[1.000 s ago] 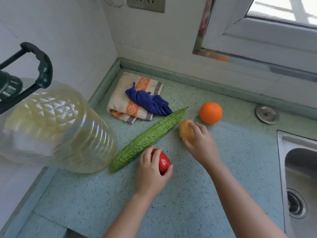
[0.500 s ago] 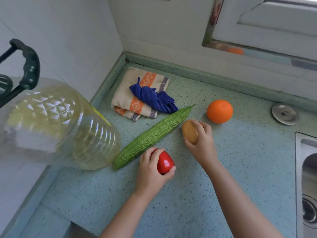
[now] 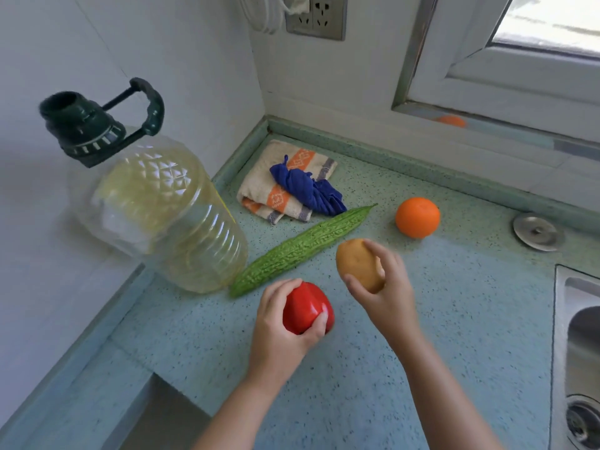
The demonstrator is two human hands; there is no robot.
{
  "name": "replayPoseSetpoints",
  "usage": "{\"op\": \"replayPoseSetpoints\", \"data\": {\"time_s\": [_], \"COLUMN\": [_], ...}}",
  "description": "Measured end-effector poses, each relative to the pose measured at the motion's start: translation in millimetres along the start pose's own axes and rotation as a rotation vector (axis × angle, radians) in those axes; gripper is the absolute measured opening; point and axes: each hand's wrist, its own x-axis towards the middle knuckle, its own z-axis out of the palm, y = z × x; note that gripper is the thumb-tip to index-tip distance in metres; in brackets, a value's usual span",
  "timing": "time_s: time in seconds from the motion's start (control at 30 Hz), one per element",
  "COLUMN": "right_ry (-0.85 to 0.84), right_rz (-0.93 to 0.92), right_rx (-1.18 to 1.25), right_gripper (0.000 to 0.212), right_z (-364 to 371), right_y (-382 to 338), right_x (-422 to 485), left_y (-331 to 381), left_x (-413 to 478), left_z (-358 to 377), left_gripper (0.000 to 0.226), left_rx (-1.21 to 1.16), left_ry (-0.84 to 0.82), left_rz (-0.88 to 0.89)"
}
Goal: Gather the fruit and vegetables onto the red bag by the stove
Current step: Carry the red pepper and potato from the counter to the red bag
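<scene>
My left hand (image 3: 282,332) grips a red bell pepper (image 3: 305,306) just above the green speckled counter (image 3: 470,319). To its right, my right hand (image 3: 386,290) holds a tan potato (image 3: 357,264) lifted off the counter. A long bumpy bitter gourd (image 3: 302,248) lies diagonally behind both hands. Further back on the right sits an orange (image 3: 417,217). The red bag and the stove are out of sight.
A large oil jug (image 3: 162,209) with a dark green cap stands at the left by the wall. Folded towel (image 3: 276,186) with a blue cloth (image 3: 308,190) fills the corner. A steel sink (image 3: 578,352) is at the right edge, a round metal lid (image 3: 537,232) behind it.
Both hands have lifted their items off the counter and drawn them toward me, the pepper in the left and the potato in the right. The view has tilted up.
</scene>
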Motion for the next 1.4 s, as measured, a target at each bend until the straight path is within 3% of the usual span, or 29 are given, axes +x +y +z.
{"op": "replayPoseSetpoints", "data": {"time_s": [0.2,0.7,1.4], "right_ry": [-0.164,-0.701,-1.31], "right_rz": [-0.057,-0.36,-0.657], "right_rx": [0.121,0.209,0.235], "right_gripper": [0.055,0.05,0.047], "right_z": [24,128,189], "right_y": [-24,-131,-231], "right_x": [-31,-131,-542], "left_y": [7,-1,-18], "left_x": [-42,-188,-591], "left_z": [-37,-149,-263], "left_gripper": [0.053,0.048,0.052], "left_rx": [0.098,0.159,0.171], "left_ry": [0.163,0.817,1.426], "left_rz": [0.07,-0.137,-0.438]}}
